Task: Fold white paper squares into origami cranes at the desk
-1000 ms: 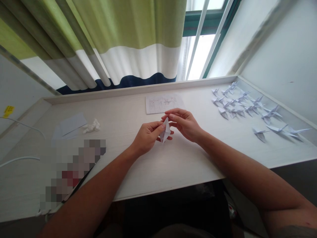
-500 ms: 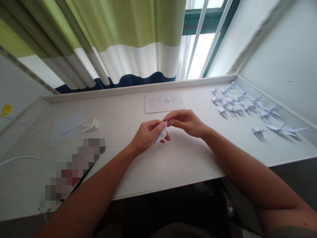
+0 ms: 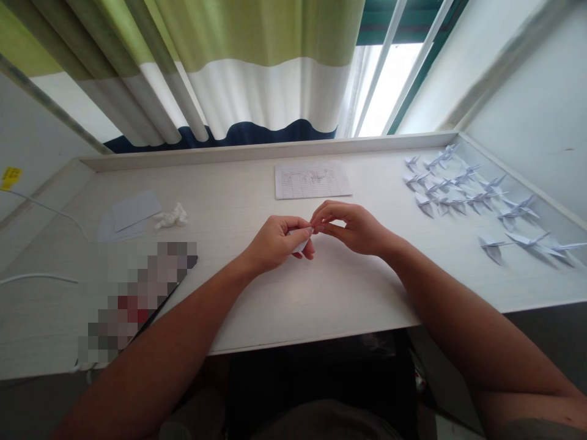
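No words or numbers could be read. Ruled columns of small marks were seen on a paper sheet (image 3: pixel 312 181) lying on the table (image 3: pixel 348 305), but they were too small to be made out, and a yellow label (image 3: pixel 11 178) at far left was likewise illegible.

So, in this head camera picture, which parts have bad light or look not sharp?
Head view: the window is blown out by glare; a pixelated patch hides part of the desk; the wide lens slants the desk edges; the paper cranes cast soft shadows; the left hand, right hand and folded paper look fairly sharp.
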